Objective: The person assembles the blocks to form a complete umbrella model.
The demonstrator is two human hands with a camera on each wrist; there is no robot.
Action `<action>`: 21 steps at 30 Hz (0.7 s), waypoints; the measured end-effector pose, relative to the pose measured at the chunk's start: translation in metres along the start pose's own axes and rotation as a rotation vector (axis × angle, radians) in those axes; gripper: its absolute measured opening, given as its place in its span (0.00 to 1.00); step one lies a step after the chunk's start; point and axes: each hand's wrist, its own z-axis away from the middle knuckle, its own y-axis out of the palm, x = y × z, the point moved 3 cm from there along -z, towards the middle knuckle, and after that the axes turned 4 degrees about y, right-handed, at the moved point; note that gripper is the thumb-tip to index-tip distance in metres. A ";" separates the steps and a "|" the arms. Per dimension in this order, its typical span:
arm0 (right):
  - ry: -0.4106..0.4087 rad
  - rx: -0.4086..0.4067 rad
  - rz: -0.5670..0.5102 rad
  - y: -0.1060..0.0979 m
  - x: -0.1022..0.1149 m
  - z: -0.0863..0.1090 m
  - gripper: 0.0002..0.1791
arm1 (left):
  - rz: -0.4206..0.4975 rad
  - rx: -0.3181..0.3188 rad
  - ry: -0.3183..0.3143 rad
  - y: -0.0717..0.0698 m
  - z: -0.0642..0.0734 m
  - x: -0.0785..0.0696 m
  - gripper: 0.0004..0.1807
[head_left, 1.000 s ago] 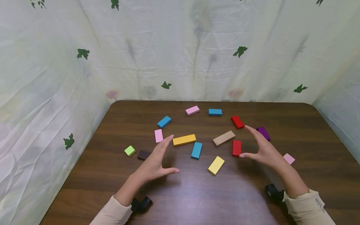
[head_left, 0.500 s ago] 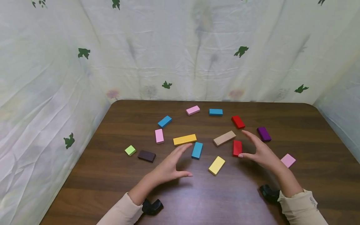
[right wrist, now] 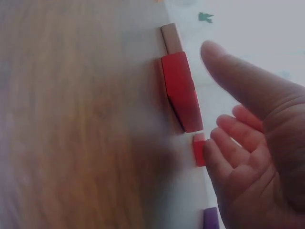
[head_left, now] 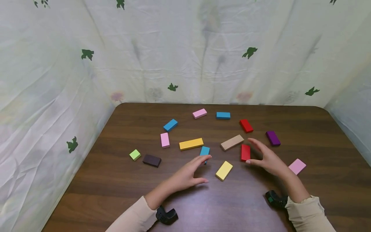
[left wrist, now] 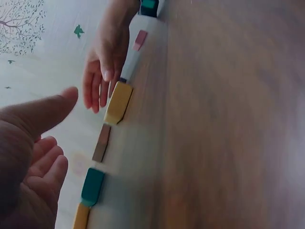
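My left hand [head_left: 186,175] hovers low over the table, thumb and fingers spread apart with nothing between them. Its fingertips overlap the near end of a blue block [head_left: 204,150] in the head view. A pale yellow block [head_left: 224,170] lies just right of that hand. My right hand [head_left: 269,159], also spread and holding nothing, is beside a red block [head_left: 245,152], its thumb tip right at the block's near corner. In the right wrist view that red block [right wrist: 181,90] lies ahead of the thumb, with a tan block [right wrist: 171,38] beyond it.
Around the hands on the brown table [head_left: 95,180] lie a long orange-yellow block [head_left: 191,144], a tan block [head_left: 232,142], a dark brown block [head_left: 152,160], a green block [head_left: 135,155], a purple block [head_left: 273,138] and several pink, blue and red ones. A patterned curtain [head_left: 185,51] hangs behind.
My left hand has moved right and slightly nearer, from beside the dark block to the blue block. The right hand has shifted slightly left and nearer. The blocks have stayed in place.
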 end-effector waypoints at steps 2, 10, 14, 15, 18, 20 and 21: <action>-0.006 0.009 -0.015 0.001 -0.002 0.000 0.45 | 0.012 0.009 0.003 0.004 -0.001 0.001 0.40; -0.034 0.015 -0.056 0.006 -0.006 -0.002 0.44 | 0.070 0.034 -0.004 0.018 -0.013 0.007 0.38; -0.029 0.030 -0.068 0.007 -0.006 -0.002 0.44 | 0.070 0.056 -0.028 0.023 -0.018 0.009 0.38; -0.025 0.034 -0.066 0.008 -0.006 -0.002 0.44 | 0.064 0.064 -0.036 0.024 -0.019 0.010 0.38; -0.012 0.042 -0.064 0.008 -0.005 -0.002 0.44 | 0.053 0.089 -0.054 0.027 -0.021 0.011 0.37; -0.003 0.045 -0.060 0.008 -0.005 -0.001 0.43 | 0.034 0.098 -0.056 0.029 -0.023 0.012 0.37; 0.001 0.046 -0.058 0.008 -0.005 -0.001 0.44 | 0.025 0.101 -0.055 0.029 -0.025 0.012 0.37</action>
